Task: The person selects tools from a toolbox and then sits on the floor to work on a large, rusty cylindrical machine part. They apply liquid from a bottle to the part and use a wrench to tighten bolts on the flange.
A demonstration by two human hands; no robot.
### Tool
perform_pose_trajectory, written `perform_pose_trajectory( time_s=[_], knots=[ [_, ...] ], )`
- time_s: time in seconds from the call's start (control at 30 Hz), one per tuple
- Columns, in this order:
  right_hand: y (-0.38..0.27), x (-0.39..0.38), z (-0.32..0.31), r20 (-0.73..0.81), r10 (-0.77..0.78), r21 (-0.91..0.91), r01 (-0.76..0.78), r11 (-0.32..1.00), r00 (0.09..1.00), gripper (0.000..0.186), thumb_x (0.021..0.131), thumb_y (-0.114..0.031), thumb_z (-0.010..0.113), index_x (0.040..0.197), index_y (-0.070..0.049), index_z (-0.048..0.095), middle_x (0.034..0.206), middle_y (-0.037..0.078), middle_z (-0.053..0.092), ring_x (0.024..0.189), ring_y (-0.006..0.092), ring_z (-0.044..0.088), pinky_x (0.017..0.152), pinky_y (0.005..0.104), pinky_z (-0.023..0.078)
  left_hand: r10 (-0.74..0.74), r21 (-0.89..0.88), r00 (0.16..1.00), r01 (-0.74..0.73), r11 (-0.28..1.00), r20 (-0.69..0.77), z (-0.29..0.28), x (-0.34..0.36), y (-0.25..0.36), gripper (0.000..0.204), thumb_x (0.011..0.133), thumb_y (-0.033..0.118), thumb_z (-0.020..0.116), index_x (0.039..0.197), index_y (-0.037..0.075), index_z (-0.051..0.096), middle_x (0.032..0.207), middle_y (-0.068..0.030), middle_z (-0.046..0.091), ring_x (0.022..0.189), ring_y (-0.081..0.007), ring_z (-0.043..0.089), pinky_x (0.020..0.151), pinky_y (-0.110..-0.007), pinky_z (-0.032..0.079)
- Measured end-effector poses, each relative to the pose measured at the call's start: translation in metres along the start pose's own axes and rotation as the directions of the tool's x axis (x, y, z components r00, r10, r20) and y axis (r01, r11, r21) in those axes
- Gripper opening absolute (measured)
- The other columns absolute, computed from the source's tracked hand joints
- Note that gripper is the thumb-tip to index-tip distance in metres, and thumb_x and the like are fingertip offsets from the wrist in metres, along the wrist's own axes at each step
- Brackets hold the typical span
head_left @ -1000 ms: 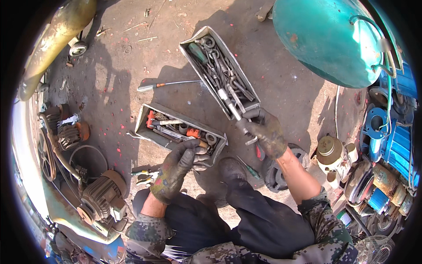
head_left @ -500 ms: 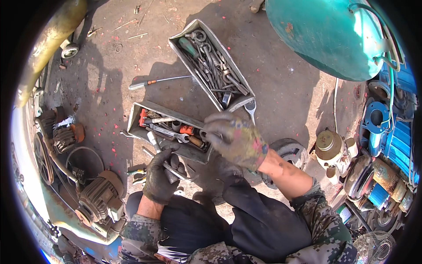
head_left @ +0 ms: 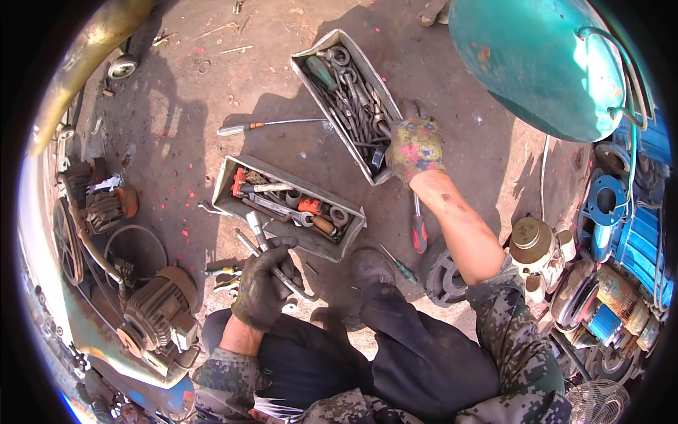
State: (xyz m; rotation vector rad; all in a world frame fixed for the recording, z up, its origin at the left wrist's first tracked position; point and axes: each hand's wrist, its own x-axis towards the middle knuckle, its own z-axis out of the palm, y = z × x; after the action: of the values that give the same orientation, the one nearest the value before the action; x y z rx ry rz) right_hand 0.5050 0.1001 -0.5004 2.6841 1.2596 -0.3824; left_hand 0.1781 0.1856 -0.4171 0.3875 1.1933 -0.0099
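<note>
My left hand (head_left: pixel 263 286), in a dark grimy glove, is closed around a bent metal socket wrench (head_left: pixel 255 225), its socket end pointing up and away. My right hand (head_left: pixel 415 147), in a stained patterned glove, lies at the right rim of the far metal toolbox (head_left: pixel 316 106). Its fingers stretch forward beside that rim; their undersides are hidden. Inside that box are drill bits, sockets and a green-handled tool. A second metal toolbox (head_left: pixel 282 232) stands nearer, holding wrenches, a hammer-like wooden handle and orange parts.
A long screwdriver (head_left: pixel 244 128) lies left of the far box. Red-handled (head_left: pixel 419 237) and green-handled (head_left: pixel 406 272) screwdrivers lie near my right foot. Electric motors (head_left: pixel 161 311) stand at left. A teal tank (head_left: pixel 530 63) and blue machine parts (head_left: pixel 639 237) crowd the right.
My right hand has moved from over the near box's right end, forward and right to the far box's rim. My left hand keeps its hold on the socket wrench. The view has turned slightly.
</note>
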Motion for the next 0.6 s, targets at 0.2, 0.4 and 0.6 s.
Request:
perform_pose_trajectory(
  time_s=[0.2,0.4,0.6],
  knots=[
    [-0.002,-0.069,-0.026,-0.172,0.165,0.697,0.002,0.718,0.971,0.020,0.087,-0.015,0.070,0.100,0.001,0.072,0.120,0.016,0.067,0.099,0.0311,0.071,0.084,0.0396,0.060,0.040,0.071,0.992,-0.049,0.996,0.122,0.021,-0.014,0.006,0.046,0.095,0.009,0.050,0.138,-0.008,0.048,0.119,-0.0209,0.066,0.108,-0.0318,0.070,0.079,-0.034,0.058],
    [-0.066,-0.127,-0.060,-0.313,-0.562,0.752,0.561,0.346,0.766,0.031,0.088,-0.028,0.075,0.107,-0.004,0.072,0.128,0.013,0.065,0.111,0.0315,0.067,0.095,0.0409,0.056,0.105,-0.149,0.928,-0.055,0.987,0.358,0.028,-0.009,-0.002,0.055,0.104,0.032,0.060,0.148,0.002,0.044,0.134,-0.0157,0.061,0.118,-0.0248,0.064,0.096,-0.038,0.055],
    [-0.035,-0.097,-0.039,-0.065,-0.436,0.820,0.297,0.489,0.898,0.020,0.093,-0.018,0.071,0.105,-0.002,0.072,0.120,0.014,0.070,0.110,0.0342,0.068,0.096,0.0442,0.055,0.028,-0.081,1.000,-0.027,0.996,0.012,0.003,0.000,-0.010,0.022,0.103,0.023,0.060,0.117,0.006,0.058,0.078,-0.0037,0.058,0.076,-0.0210,0.060,0.076,-0.039,0.053]
  ],
)
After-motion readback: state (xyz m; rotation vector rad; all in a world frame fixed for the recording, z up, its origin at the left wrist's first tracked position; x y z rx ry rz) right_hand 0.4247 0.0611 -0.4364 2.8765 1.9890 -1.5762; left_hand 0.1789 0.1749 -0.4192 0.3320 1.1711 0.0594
